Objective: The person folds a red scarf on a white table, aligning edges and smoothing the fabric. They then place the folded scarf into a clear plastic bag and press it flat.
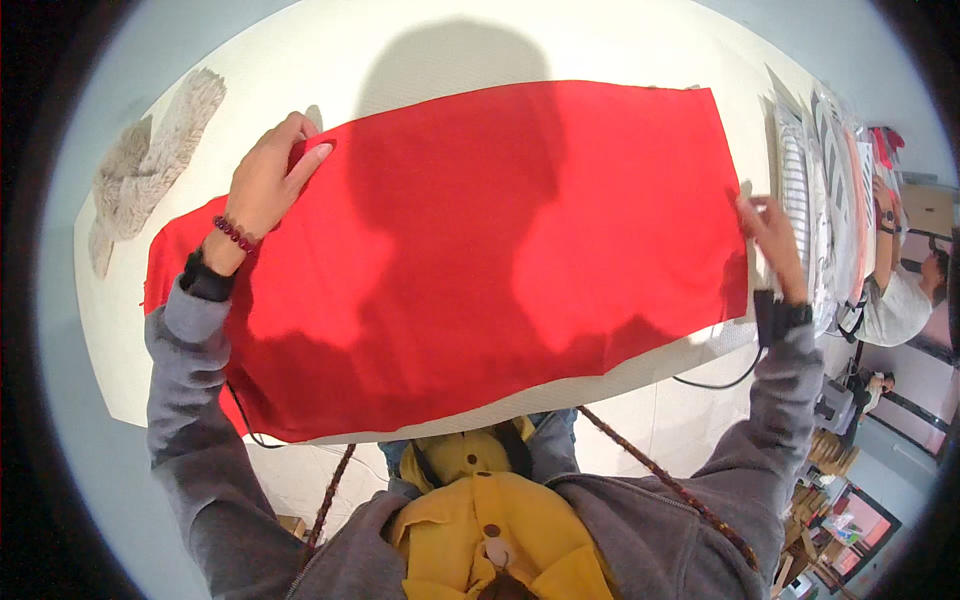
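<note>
Left grip [265,180]: pinching cloth [460,250]
Right grip [772,232]: at its edge, can't tell if closed
Cloth: bright red, mostly flat between grips (shaded midway)

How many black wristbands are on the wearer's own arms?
2: the left band sits between the beaded bracelet and left sleeve; the right band between the right hand and right sleeve. Sleeves may hide more.

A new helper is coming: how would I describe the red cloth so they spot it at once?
Start at the white table. Across it, between the left hand and the right hand, lies a wide red cloth. Its flat, plain red surface sets it apart from the shaggy beige piece to its left.
</note>
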